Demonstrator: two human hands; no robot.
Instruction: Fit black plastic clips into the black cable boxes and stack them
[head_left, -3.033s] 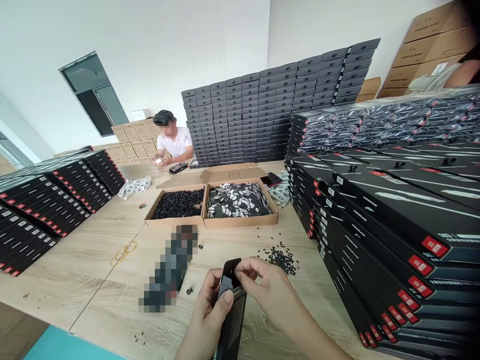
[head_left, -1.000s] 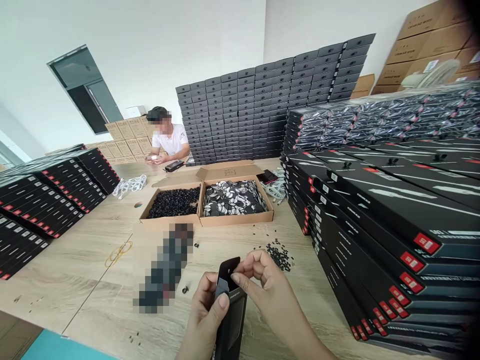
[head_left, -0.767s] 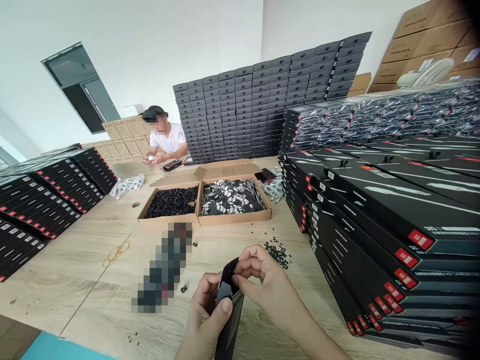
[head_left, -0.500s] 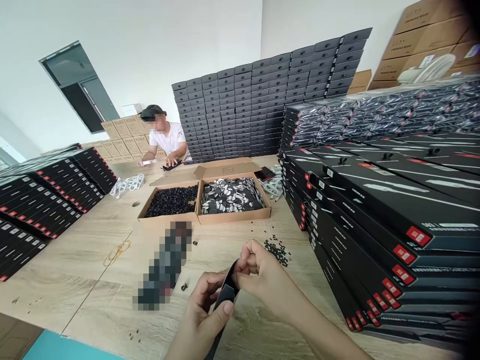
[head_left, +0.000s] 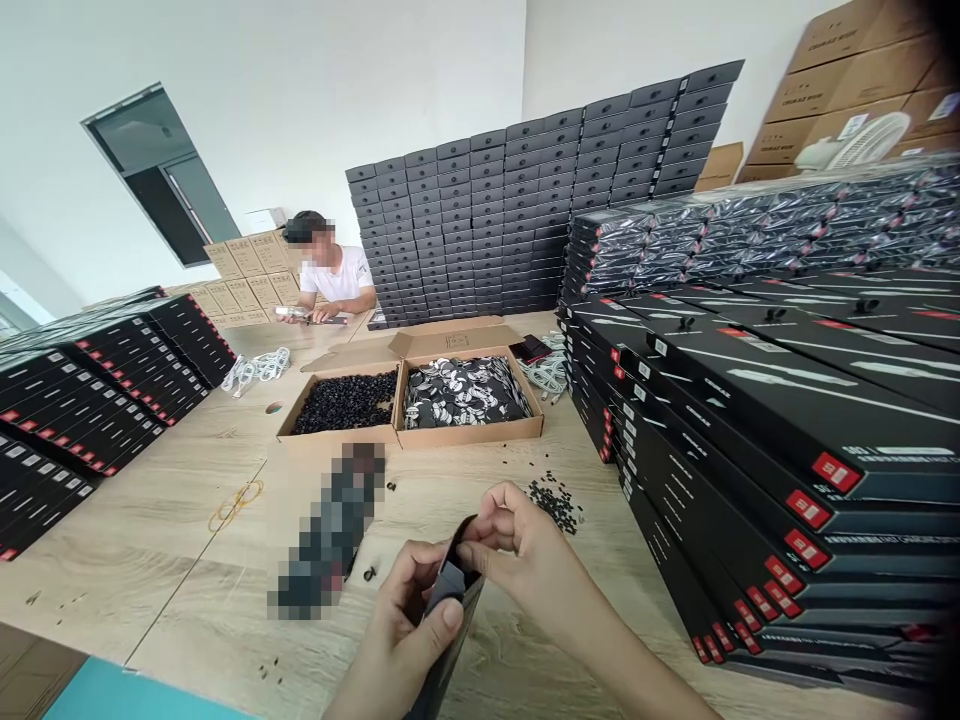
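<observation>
My left hand is closed around a slim black cardboard box, held upright and tilted, with its thumb on the near side. The box's upper end stands open, and a small dark flap shows there. At that open end my right hand pinches the box's edge between thumb and fingers. Whether something small is also in that pinch is hidden. Small black bits lie scattered on the table just beyond my right hand.
Beyond my hands stand a carton of small black parts and a carton of black-and-white round pieces. Black boxes are piled high on the right, others on the left. A co-worker sits across the table.
The box's open end has spread wider and its flap shows more; both hands stay nearly in place. Across the table, the co-worker's hands have come closer together.
</observation>
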